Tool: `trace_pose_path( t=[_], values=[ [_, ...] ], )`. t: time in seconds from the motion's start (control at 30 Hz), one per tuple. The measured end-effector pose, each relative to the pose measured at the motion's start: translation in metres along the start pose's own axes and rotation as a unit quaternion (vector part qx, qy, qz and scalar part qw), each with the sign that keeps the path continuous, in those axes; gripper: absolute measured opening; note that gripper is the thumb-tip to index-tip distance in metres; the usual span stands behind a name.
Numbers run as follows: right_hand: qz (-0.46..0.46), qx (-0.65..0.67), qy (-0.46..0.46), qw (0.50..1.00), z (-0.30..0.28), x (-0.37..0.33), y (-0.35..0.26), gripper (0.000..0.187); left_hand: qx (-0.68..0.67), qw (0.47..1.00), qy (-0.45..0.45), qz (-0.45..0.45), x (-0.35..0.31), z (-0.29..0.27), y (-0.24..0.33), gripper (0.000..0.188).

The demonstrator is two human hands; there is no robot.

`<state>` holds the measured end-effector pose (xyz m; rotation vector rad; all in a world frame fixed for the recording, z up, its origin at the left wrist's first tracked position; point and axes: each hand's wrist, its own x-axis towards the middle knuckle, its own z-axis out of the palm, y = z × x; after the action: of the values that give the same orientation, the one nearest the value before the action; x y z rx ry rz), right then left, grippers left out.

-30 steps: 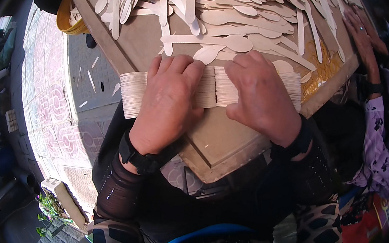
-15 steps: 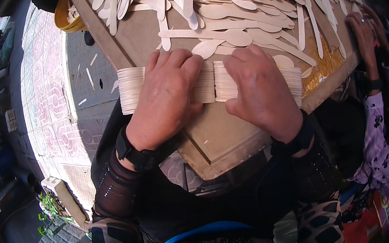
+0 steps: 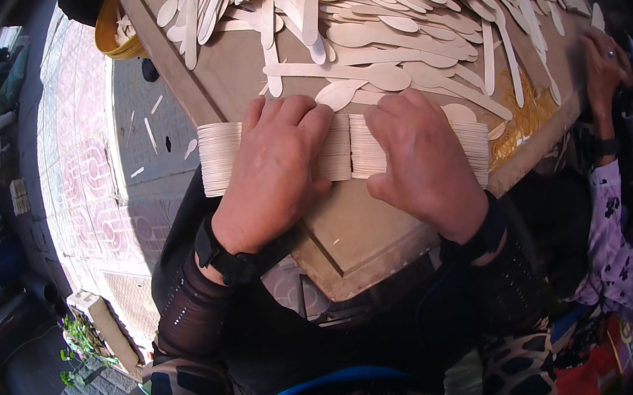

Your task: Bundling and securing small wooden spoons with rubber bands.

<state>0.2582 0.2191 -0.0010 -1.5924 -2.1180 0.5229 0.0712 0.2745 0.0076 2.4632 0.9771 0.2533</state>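
My left hand (image 3: 272, 173) is closed over a tight stack of thin, flat wooden pieces (image 3: 217, 156), seen edge-on, its fingers over the far side and its thumb on the near side. My right hand (image 3: 426, 163) grips a second such stack (image 3: 471, 145) the same way. The two stacks lie end to end, with a narrow dark gap between my hands. Just beyond my fingers lie loose wooden spoons, among them a long one (image 3: 338, 72) lying crosswise. The palms hide the middle of both stacks.
A large heap of wooden spoons (image 3: 396, 43) covers the far part of the rimmed board (image 3: 383, 228). Yellow rubber bands (image 3: 528, 105) lie at its right side. Another person's hand (image 3: 604, 70) is at the right edge. A yellow bucket (image 3: 110, 26) stands left, below the board.
The view has shifted slightly, so board and hands appear lower. Both my hands keep the same grip on the stacks. The other person's hand has moved, and a pale spoon end now shows beside it.
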Motion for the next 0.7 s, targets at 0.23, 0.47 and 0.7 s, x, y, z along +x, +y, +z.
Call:
trace_pose_path(
  t=[0.23,0.47,0.7],
  values=[
    [0.017,0.004,-0.008,1.000,-0.0031,0.0002,-0.0034,0.033,-0.004,1.000,0.008,-0.002,-0.0011,0.0009,0.0010,0.066],
    [0.010,-0.001,-0.003,1.000,-0.0014,0.0000,-0.0030,0.030,-0.004,1.000,0.018,0.006,-0.0015,0.0019,0.0009,0.065],
    [0.005,-0.008,-0.008,1.000,-0.0016,-0.0007,-0.0021,0.027,-0.009,1.000,0.013,0.011,-0.0017,0.0017,0.0001,0.065]
  ],
)
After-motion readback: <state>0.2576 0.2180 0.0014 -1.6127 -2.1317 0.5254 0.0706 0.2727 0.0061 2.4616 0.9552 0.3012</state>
